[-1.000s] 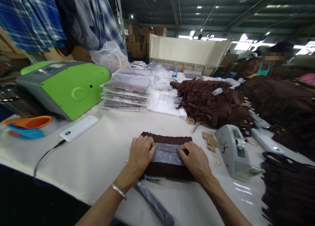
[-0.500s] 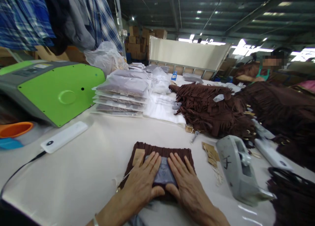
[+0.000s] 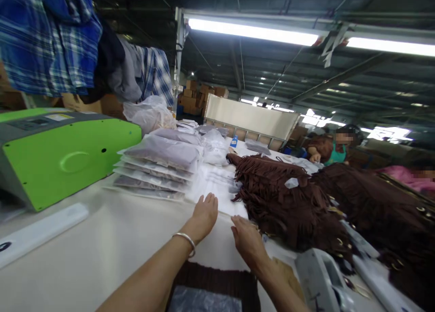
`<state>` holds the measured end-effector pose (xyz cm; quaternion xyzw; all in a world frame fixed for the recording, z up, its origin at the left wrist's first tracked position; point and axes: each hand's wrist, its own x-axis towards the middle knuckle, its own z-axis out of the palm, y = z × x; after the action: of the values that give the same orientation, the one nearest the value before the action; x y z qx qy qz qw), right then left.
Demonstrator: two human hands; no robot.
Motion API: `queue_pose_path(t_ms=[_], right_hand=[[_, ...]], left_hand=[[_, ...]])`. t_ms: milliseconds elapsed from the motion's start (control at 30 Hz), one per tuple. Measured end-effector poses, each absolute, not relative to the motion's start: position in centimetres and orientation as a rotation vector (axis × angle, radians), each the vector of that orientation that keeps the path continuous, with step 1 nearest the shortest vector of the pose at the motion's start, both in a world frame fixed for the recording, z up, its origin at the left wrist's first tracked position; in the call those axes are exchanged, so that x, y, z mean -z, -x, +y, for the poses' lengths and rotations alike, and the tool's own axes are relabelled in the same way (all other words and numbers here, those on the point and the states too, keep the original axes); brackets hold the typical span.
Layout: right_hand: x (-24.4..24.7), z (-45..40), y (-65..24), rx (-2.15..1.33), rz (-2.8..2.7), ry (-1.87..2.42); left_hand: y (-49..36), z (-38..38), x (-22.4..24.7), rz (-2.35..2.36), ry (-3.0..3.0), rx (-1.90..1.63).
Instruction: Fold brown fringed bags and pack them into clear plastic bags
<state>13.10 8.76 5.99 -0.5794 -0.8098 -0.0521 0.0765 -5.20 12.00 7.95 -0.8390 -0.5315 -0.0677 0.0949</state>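
Both hands reach forward over the white table [image 3: 112, 248]. My left hand [image 3: 204, 214], with a silver bangle at the wrist, is near the front edge of a stack of white plastic bags [image 3: 215, 180]; its fingers are extended and it holds nothing visible. My right hand [image 3: 247, 239] is beside it, fingers stretched forward, with nothing visible in it. Below them, at the bottom edge, lies a dark brown fringed piece [image 3: 217, 276] with a grey plastic packet [image 3: 204, 299] on it, partly cut off by the frame.
Packed clear bags [image 3: 159, 155] are piled at left beside a green machine [image 3: 78, 153]. Brown fringed bags [image 3: 282, 189] heap at right. A grey tape dispenser [image 3: 319, 275] stands front right, near a white bar-shaped device [image 3: 384, 280]. A person [image 3: 335, 151] is beyond.
My hands have left the brown piece and moved forward toward the white bags. The view has tilted up, bringing ceiling lights in and pushing the brown piece to the bottom edge.
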Motion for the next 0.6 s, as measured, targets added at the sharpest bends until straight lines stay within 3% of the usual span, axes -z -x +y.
queue_pose_path(t_ms=[233, 600], right_hand=[[-3.0, 15.4, -13.6, 0.297, -2.45, 1.799], [-7.1, 17.1, -14.7, 0.305, -2.477, 1.859]], left_hand=[[5.7, 18.4, -3.1, -1.536, 2.434, 0.098], [8.0, 20.5, -5.9, -1.243, 2.591, 0.186]])
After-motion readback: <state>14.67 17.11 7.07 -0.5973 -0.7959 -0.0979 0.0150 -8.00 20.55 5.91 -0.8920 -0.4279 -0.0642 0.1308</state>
